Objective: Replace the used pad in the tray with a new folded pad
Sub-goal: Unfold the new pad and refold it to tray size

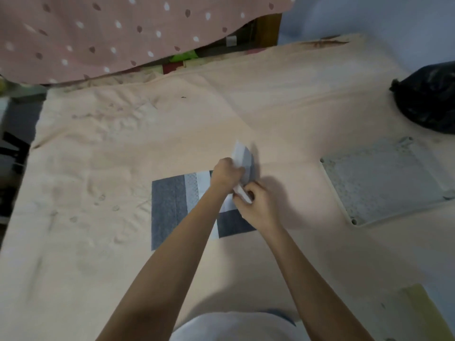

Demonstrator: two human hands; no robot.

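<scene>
Pad (170, 207) lies near the middle of the peach sheet (123, 148), partly unfolded. It shows long panels side by side: dark grey along its left side, then a paler patterned strip, then a white strip, and another dark grey panel at its near right corner. One flap of the pad stands up off the sheet at the far right corner, white and pale grey, blurred at its tip.

Left hand (225, 174) grips that raised flap, fingers curled round its lower part. Right hand (256, 205) sits just beside it, touching, fingers and thumb pinching a white fold of the pad at its right edge. Both forearms reach out from the near edge of the sheet and cross over the pad's near right part.

Tray (384, 183) rests on the sheet toward its right edge, well apart from the pad. It is a pale square with rounded corners and a low rim, and its inside looks mottled grey-white; whether a liner lies in it cannot be told. A black bag (428, 104) sits beyond the tray at the far right corner. A pink spotted cloth (98, 33) hangs across the far left, past the sheet's far edge.
</scene>
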